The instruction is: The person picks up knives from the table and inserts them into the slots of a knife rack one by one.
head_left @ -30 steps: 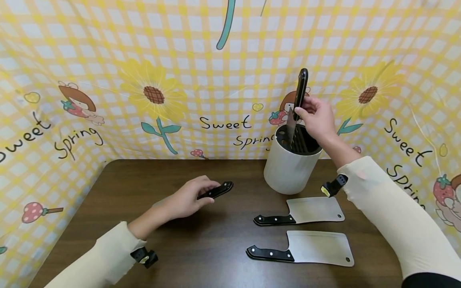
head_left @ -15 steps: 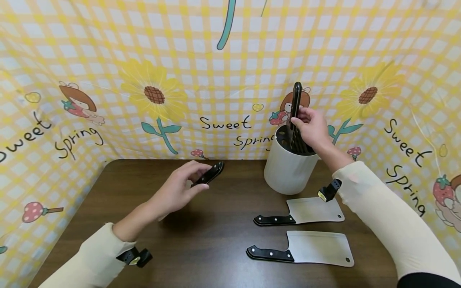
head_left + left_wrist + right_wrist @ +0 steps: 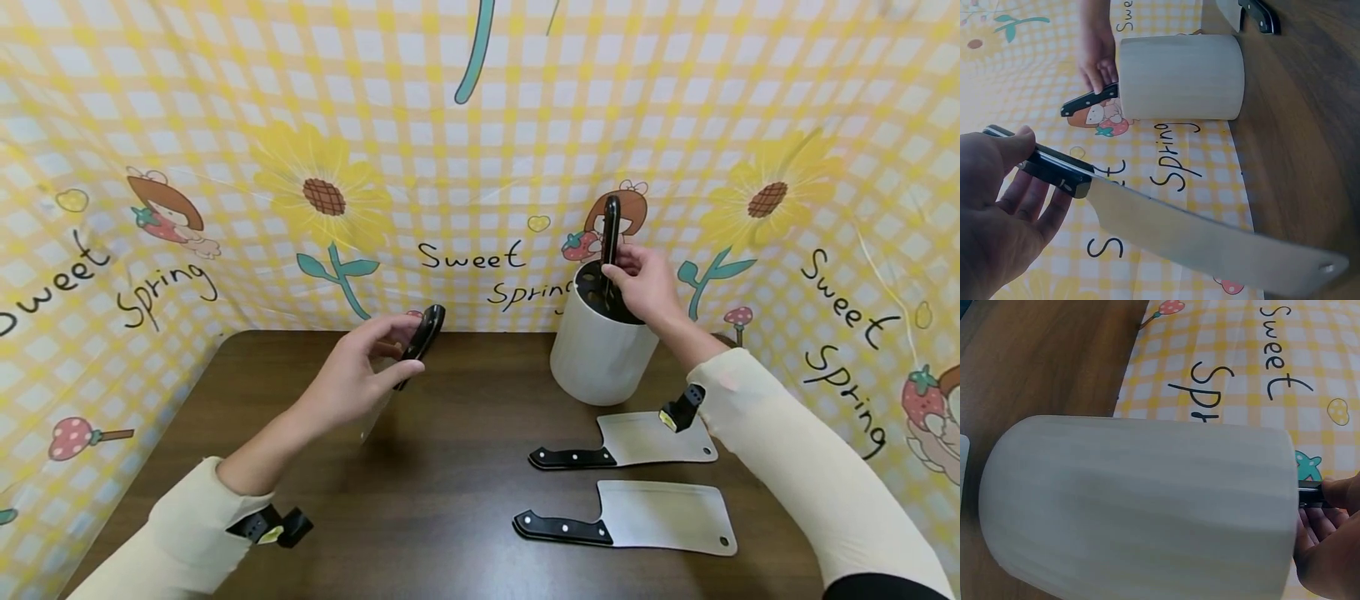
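Note:
My left hand holds a cleaver by its black riveted handle, above the left part of the table. In the left wrist view its broad steel blade has a small hole near the tip; in the head view the blade slants down, mostly behind the hand. At the white round knife block, my right hand pinches the black handle of a knife. That handle stands upright out of the block's dark top. The knife's blade is hidden inside the block.
Two more cleavers lie flat in front of the block, one nearer it and one closer to me. Both handles point left. A yellow checked cloth hangs behind the brown wooden table.
The right hand has moved down, and the knife has sunk into the block until its blade is out of sight. The left hand has risen, tilting its cleaver from nearly flat to handle up.

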`<state>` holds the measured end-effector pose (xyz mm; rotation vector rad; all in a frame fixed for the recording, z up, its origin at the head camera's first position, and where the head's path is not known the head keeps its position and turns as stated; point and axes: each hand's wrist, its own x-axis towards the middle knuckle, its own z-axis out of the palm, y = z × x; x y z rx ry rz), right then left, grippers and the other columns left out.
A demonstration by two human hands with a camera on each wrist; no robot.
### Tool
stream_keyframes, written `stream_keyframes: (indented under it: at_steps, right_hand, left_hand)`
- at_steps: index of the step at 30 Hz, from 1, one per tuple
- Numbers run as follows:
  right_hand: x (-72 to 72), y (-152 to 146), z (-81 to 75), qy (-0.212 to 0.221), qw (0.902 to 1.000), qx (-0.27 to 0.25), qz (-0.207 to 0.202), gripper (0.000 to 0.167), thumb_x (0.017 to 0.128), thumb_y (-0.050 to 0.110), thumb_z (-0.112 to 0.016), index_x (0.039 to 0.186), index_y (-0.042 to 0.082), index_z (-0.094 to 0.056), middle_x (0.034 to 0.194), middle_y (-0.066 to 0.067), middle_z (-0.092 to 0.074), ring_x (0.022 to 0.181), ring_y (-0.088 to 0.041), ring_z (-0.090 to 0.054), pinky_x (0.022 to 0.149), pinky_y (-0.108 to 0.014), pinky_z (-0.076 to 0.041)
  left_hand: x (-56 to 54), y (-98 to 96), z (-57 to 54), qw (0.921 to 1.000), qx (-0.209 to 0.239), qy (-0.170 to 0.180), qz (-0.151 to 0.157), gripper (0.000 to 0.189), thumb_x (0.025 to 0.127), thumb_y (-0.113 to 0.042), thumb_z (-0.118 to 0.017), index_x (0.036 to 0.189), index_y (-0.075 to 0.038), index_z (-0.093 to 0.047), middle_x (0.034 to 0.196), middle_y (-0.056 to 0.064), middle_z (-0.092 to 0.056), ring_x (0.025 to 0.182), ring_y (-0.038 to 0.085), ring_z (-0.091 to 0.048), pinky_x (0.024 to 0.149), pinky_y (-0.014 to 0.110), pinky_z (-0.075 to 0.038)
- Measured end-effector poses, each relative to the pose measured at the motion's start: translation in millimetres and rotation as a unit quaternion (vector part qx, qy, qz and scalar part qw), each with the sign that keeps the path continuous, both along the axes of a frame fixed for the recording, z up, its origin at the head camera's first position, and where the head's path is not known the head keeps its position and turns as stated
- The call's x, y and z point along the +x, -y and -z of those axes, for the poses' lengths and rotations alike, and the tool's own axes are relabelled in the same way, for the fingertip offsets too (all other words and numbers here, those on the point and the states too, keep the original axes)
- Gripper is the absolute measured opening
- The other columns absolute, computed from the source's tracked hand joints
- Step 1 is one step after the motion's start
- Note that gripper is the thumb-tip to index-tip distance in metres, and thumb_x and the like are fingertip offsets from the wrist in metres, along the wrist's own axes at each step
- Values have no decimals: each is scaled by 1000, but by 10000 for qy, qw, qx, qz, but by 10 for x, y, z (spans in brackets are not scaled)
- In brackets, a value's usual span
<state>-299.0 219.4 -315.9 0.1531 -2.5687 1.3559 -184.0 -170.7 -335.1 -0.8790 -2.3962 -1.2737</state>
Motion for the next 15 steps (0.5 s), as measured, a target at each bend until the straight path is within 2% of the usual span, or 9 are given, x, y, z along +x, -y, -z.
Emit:
stream_keyframes:
  at_steps: [4, 10, 15]
  right_hand:
    - [-18, 3, 47, 69, 10000, -23, -30, 31, 103, 10, -61, 129, -6, -61, 123, -27, -66, 112, -35, -63, 104, -48, -48]
    - [-15, 19, 47, 146, 9999, -9, 33, 30, 103, 10, -61, 129, -5, -61, 125, -27, -65, 114, -37, -61, 106, -49, -46]
    - [-13, 27, 29, 198, 9997, 139, 41, 35, 104, 10, -58, 136, -4, -58, 128, -27, -64, 119, -39, -60, 108, -51, -44]
  left_hand:
    - [3, 12, -19, 9998, 129, 132, -4, 47, 85, 5, -78, 129, -1, -62, 111, 9, -68, 98, 16, -63, 83, 30, -57]
    - [11, 11, -78, 9986, 346, 392, -96, 42, 87, 4, -77, 126, 0, -60, 107, 10, -67, 99, 14, -62, 84, 22, -55]
    - [-2, -1, -121, 9987, 373, 307, -159, 43, 87, 5, -77, 126, 1, -60, 106, 11, -66, 99, 12, -61, 84, 20, -55]
